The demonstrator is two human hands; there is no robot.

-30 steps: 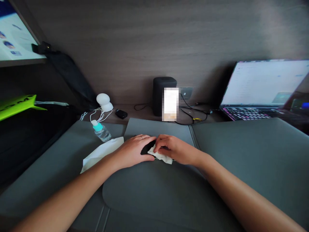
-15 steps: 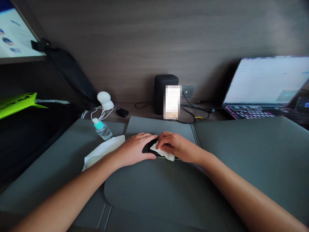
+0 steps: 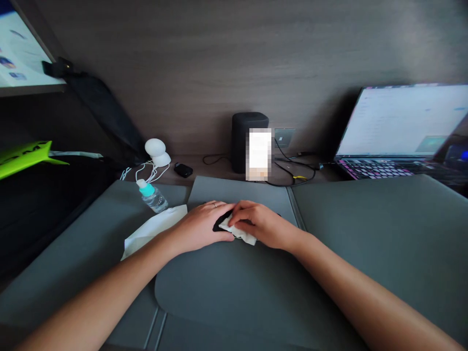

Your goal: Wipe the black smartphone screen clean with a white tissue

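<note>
My left hand (image 3: 205,223) grips the left end of a flat black phone-like object (image 3: 221,222), thumb along the near edge and fingers over the far one. Pinched in the fingers of my right hand (image 3: 256,222) is a crumpled white tissue (image 3: 244,236), pressed against the black surface. Most of the object is hidden by both hands and the tissue. It lies on a dark grey mat (image 3: 219,287). Left of my left hand, a flat white sheet (image 3: 151,229) lies near a clear spray bottle (image 3: 155,200) with a turquoise collar, which looks tilted.
Behind the mat stand a black speaker (image 3: 241,146), a white round-headed camera-like device (image 3: 156,151) with white cables, and a small black item (image 3: 183,169). Black cables (image 3: 292,170) run toward an open laptop (image 3: 402,122) on the right. A black bag (image 3: 73,204) fills the left side.
My right hand and the tissue have slid slightly left along the black object, closer to my left hand. My left hand keeps its grip. The whole view has shifted a little.
</note>
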